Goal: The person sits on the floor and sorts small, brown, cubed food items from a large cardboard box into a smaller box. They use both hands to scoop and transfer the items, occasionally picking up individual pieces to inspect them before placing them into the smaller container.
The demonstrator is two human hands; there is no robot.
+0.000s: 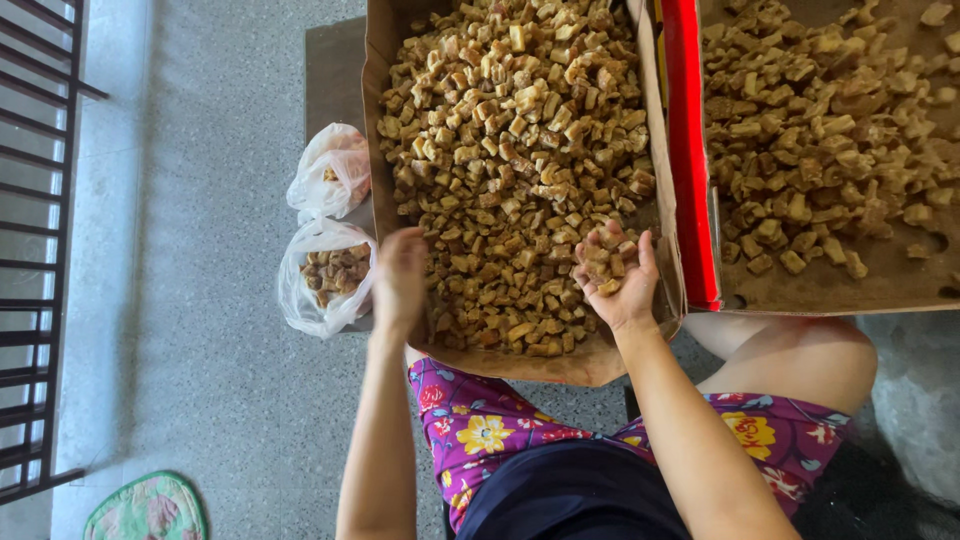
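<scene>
A cardboard box in front of me is heaped with small golden-brown chunks. My right hand is cupped palm up over the box's near right corner, holding a handful of these chunks. My left hand hovers at the box's near left edge, fingers loosely together and pointing down, beside an open clear plastic bag that holds some chunks. Whether the left hand holds anything is hidden by its back.
A second box with a red wall lies to the right, thinly covered with the same chunks. Another knotted plastic bag sits behind the open one. A black metal gate lines the left; a green mat lies on the speckled floor.
</scene>
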